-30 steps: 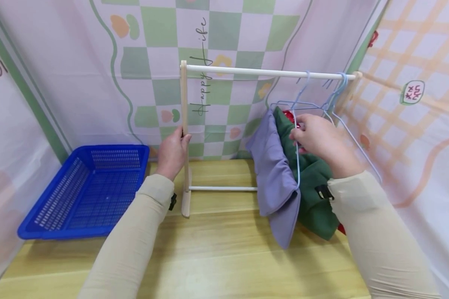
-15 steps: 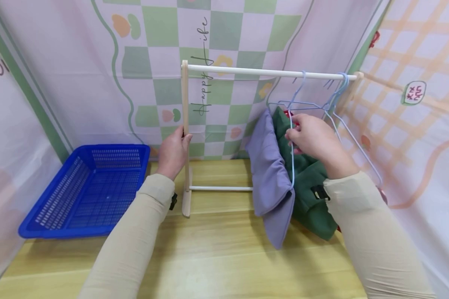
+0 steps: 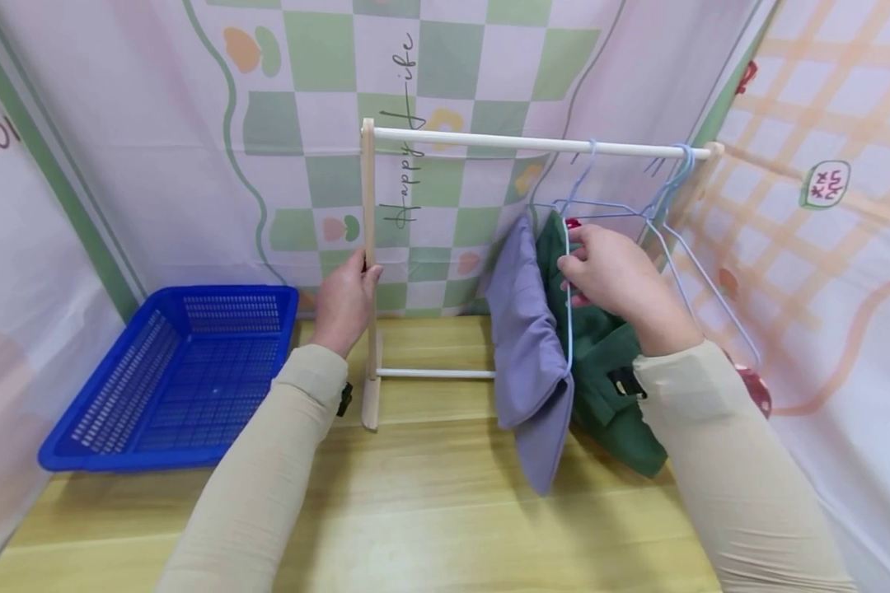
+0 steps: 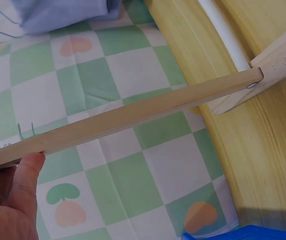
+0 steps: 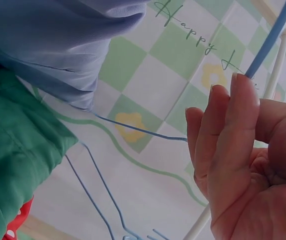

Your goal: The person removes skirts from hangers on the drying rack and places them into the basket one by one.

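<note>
My left hand (image 3: 344, 305) grips the wooden upright (image 3: 370, 206) of a small clothes rack, thumb on its near side. With thumb and fingers my right hand (image 3: 614, 276) pinches the side wire of a light blue hanger (image 3: 569, 317), whose hook sits on the white rail (image 3: 482, 141). A lavender garment (image 3: 526, 354) hangs folded on this hanger; its exact kind is unclear. Right behind it hangs a green garment (image 3: 614, 424), partly covered by my right hand and forearm. In the right wrist view, the blue wire (image 5: 274, 37) runs into my fingertips.
More blue hangers (image 3: 671, 193) crowd the rail's right end. A red cloth with white dots (image 5: 17, 222) shows beyond the green garment. At left a blue plastic basket (image 3: 211, 391) stands on the wooden table (image 3: 430, 511). Printed curtains (image 3: 460, 49) enclose the back and sides.
My right hand has slid the hanger with the lavender garment a little left along the rail. Red cloth has come into sight right of my forearm. My left hand keeps its grip on the upright.
</note>
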The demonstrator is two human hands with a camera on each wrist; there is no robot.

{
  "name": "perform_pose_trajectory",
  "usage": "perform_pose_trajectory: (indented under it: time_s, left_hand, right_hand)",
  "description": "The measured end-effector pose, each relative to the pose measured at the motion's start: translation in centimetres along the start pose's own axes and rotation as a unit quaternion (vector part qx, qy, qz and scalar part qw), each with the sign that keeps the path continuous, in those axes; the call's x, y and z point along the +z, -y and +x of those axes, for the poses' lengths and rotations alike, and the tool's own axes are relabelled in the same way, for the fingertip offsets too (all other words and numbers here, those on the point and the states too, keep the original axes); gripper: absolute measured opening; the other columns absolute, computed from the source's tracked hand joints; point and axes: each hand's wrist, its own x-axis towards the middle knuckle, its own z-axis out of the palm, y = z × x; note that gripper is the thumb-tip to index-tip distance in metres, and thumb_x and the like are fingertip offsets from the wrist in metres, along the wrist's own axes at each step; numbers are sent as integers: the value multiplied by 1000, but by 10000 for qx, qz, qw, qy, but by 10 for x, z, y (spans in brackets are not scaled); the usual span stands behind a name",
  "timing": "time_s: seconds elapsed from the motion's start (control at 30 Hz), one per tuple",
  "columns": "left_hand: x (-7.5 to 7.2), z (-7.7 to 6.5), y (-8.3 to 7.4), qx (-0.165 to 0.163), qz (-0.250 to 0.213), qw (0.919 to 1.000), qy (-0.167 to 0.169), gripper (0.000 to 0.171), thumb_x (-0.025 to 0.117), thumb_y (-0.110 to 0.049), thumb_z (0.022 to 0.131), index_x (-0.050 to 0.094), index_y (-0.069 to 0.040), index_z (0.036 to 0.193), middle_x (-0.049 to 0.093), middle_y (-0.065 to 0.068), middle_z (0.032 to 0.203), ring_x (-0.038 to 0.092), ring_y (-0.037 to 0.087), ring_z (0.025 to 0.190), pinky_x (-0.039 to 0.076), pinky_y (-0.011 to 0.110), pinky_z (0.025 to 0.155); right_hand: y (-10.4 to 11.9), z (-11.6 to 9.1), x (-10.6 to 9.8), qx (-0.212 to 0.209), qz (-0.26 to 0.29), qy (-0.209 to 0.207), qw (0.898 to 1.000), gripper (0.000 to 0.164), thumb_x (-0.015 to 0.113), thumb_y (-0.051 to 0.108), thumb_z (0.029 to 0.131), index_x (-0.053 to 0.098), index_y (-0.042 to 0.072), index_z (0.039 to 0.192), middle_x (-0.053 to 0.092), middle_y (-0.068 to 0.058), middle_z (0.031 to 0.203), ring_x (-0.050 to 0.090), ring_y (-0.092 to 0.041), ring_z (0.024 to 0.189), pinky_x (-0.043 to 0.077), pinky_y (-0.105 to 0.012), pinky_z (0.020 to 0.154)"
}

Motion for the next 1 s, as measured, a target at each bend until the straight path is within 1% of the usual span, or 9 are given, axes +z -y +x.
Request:
perform_pose_trajectory:
  time_s: [0.13,0.33,0.7,0.9,1.0]
  left_hand:
    - [0,0,0,26,-37,10000,-9,38,47,-36,102,55,-10,128,66,8,100,60,22,75,52,37,64]
    - [-1,-1,0,1,-50,10000,13,38,47,-37,101,54,-11,128,65,7,100,60,22,76,52,37,64]
    - [-1,-2,0,36,-82,10000,28,39,46,-38,101,54,-11,128,65,7,98,60,21,75,53,36,63]
    - [-1,-1,0,17,-73,10000,18,39,46,-38,101,54,-11,129,65,7,100,60,21,76,53,36,64]
    - [-1,-1,0,40,-40,10000,7,37,46,-38,101,55,-11,125,65,6,97,60,21,74,52,36,62]
  right_hand:
    - [3,0,2,-29,44,18,10000,56,45,21,97,31,0,147,69,-13,101,68,-15,59,48,-45,85]
    - [7,1,4,-49,140,36,9999,57,45,20,97,30,-1,147,68,-15,106,68,-15,60,53,-40,77]
    - [13,3,9,-85,190,86,9997,55,45,21,97,33,1,147,65,-16,110,68,-15,61,54,-42,79]
    - [17,3,11,-69,207,98,9997,55,45,22,97,33,2,147,66,-15,106,69,-15,61,52,-44,82]
    - [20,3,12,-54,225,109,9997,55,45,22,97,33,2,147,66,-14,104,69,-16,62,52,-43,81]
